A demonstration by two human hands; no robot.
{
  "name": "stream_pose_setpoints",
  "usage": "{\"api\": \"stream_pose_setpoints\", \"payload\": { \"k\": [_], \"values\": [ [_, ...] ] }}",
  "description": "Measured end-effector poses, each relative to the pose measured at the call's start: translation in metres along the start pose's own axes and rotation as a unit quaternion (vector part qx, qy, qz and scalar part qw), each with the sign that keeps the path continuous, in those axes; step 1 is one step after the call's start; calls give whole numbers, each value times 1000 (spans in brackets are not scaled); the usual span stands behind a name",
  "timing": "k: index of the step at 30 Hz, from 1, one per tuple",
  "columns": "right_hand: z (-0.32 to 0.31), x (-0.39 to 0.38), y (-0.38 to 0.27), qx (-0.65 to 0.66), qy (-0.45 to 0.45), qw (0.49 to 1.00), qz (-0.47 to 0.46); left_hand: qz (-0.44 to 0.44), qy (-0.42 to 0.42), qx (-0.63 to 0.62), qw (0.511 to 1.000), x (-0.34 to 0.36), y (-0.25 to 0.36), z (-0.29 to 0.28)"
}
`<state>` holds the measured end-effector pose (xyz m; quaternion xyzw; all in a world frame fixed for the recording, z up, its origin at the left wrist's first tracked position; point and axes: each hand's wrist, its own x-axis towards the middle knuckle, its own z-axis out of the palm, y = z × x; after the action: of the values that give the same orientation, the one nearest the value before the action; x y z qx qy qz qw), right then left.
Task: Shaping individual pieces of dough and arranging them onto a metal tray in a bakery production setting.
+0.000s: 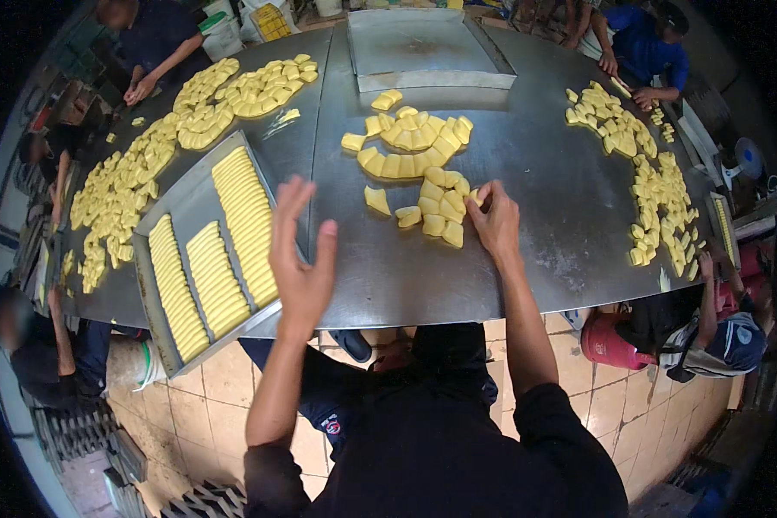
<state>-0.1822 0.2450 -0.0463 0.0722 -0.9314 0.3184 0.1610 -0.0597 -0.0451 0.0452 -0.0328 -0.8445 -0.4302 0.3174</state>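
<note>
My left hand (300,250) is raised over the steel table (544,207), fingers spread, holding nothing, just right of a metal tray (186,207) lined with rows of yellow pastry pieces (243,220). My right hand (495,220) rests on the table with its fingers pinched on one yellow pastry piece (475,197) at the right edge of a loose cluster (440,211). A larger curved pile of the same pieces (410,147) lies just beyond it.
An empty metal tray (423,43) sits at the far side. Big heaps of yellow pieces lie at the far left (147,164) and right (656,190). Other people work around the table: at the far left, far right, and both near corners. Tiled floor lies below.
</note>
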Motion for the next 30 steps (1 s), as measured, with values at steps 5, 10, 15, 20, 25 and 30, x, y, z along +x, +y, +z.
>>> {"api": "stream_pose_setpoints", "payload": {
  "k": [5, 10, 15, 20, 25, 30],
  "values": [
    [-23, -37, -6, 157, 6, 982, 104, -117, -64, -174, 976, -43, 6, 32],
    [-50, -70, -32, 455, -107, 855, 225, -305, -153, -370, 864, -65, 8, 49],
    [-44, -94, -77, 487, -220, 837, 121, -318, -197, -357, 856, -69, 24, 66],
    [-49, -93, -103, 403, -199, 891, 66, -335, -157, -317, 873, -73, 18, 55],
    [-43, -94, -105, 480, -221, 840, 125, -368, -163, -394, 826, -72, 21, 49],
    [-30, -97, -85, 415, -183, 891, 28, -339, -173, -400, 833, -76, 9, 41]
  ]
}}
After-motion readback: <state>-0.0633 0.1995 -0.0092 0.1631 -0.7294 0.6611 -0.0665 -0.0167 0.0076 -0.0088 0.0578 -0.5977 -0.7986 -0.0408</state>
